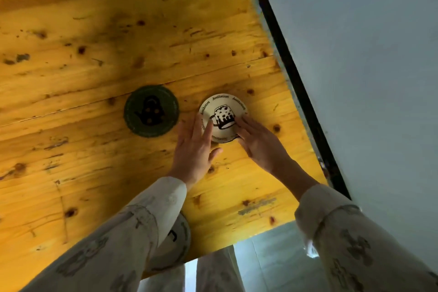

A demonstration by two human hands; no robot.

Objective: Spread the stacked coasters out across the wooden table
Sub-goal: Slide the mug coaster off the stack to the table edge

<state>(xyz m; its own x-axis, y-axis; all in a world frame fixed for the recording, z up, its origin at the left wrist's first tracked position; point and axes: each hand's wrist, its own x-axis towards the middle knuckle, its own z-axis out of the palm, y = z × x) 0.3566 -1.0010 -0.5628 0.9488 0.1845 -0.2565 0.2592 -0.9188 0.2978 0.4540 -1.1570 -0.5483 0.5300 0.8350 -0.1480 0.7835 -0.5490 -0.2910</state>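
Observation:
A small stack of round coasters [224, 106] lies on the yellow wooden table [94, 42]; the top one is white with a black mug drawing, and a dark edge peeks out underneath. My left hand [196, 147] rests its fingertips on the stack's left side. My right hand [258, 142] touches its right edge with spread fingers. A dark green coaster with a teapot [151, 111] lies flat just left of the stack. Another white coaster [175, 246] sits near the table's front edge, mostly hidden under my left sleeve.
The table's right edge [279, 59] runs diagonally beside a black strip and a pale wall [367, 66]. The front edge drops to a tiled floor [267, 256]. Bare wood stretches to the left and far side.

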